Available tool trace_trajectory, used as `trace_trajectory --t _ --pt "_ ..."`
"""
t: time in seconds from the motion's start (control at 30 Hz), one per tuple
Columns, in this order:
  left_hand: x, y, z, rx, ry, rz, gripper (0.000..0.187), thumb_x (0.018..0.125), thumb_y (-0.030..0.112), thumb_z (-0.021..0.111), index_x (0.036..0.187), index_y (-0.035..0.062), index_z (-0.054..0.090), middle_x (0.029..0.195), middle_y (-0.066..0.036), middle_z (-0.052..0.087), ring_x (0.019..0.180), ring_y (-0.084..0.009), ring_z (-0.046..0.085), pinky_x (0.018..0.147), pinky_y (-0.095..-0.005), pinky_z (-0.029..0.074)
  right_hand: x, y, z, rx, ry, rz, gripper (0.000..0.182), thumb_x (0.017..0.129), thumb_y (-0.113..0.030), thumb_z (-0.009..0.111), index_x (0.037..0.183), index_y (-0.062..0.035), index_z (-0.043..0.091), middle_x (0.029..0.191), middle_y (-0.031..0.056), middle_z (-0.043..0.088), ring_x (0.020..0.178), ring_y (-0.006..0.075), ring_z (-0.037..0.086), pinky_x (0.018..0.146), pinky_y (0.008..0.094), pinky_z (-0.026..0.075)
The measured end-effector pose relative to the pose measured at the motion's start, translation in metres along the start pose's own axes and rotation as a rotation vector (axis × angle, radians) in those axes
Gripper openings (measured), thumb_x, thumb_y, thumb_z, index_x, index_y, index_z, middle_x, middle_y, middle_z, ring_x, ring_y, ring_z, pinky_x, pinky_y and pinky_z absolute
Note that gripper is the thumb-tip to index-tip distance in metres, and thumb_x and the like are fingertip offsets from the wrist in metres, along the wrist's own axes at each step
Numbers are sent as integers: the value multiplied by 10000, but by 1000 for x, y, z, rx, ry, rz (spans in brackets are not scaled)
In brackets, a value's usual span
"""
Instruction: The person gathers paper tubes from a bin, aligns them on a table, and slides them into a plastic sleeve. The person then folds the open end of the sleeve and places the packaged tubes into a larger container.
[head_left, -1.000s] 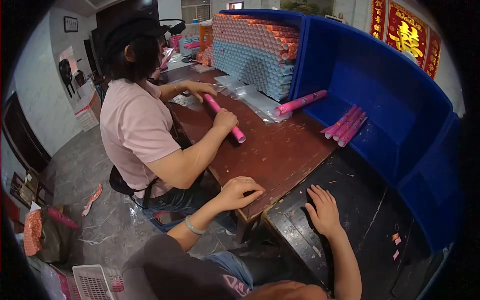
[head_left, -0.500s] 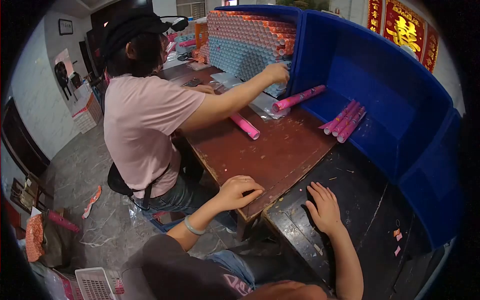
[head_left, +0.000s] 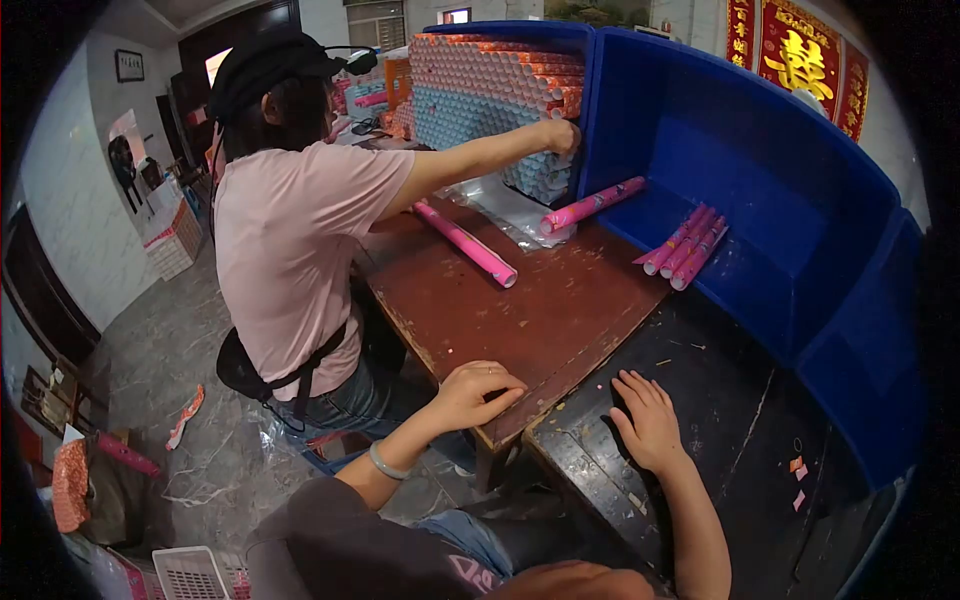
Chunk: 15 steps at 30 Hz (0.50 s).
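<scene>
My left hand (head_left: 478, 394) rests on the near corner of the red-brown table (head_left: 450, 320), fingers loosely curled with nothing visible in them. On the black tabletop (head_left: 720, 400), my right hand (head_left: 648, 420) lies flat with its fingers apart, holding nothing. Beyond my hands, one pink roll (head_left: 470, 245) lies on the red-brown table near the co-worker. Another pink roll (head_left: 592, 205) leans at the opening of the blue bin (head_left: 760, 130). Three more pink rolls (head_left: 690, 248) lie together on the bin's front edge.
A co-worker in a pink shirt (head_left: 290, 230) stands at left, one arm stretched to a stack of orange and blue tubes (head_left: 500, 90). Clear plastic bags (head_left: 505, 210) lie before the stack. Paper scraps (head_left: 797, 470) are at right, a white basket (head_left: 190, 572) at lower left.
The co-worker has straightened the reaching arm and leaned toward the stack, and more of the pink roll on the table now shows. My hands have stayed in place.
</scene>
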<state>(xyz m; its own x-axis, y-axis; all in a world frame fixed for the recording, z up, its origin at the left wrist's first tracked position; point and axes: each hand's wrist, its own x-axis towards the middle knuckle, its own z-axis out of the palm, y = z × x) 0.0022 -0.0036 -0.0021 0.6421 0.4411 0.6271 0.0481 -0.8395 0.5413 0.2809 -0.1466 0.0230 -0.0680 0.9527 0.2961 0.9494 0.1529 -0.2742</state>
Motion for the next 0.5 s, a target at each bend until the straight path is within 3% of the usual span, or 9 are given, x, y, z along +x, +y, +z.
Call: trace_trajectory --t 0.3,0.5 --pt "0 2 0 -3 2 6 95 852 126 664 883 46 706 791 -101 674 750 -266 651 691 -366 514 -1 1 0 3 -10 0 481 957 -350 474 1319 -38 525 1407 151 477 1341 307 401 1126 468 256" --pt "0 0 0 2 1 5 99 853 128 664 886 45 707 787 -101 673 745 -266 650 688 -363 514 0 -2 -3 21 -20 13 460 945 -312 482 1317 -46 525 1412 145 472 1356 298 379 1136 446 240"
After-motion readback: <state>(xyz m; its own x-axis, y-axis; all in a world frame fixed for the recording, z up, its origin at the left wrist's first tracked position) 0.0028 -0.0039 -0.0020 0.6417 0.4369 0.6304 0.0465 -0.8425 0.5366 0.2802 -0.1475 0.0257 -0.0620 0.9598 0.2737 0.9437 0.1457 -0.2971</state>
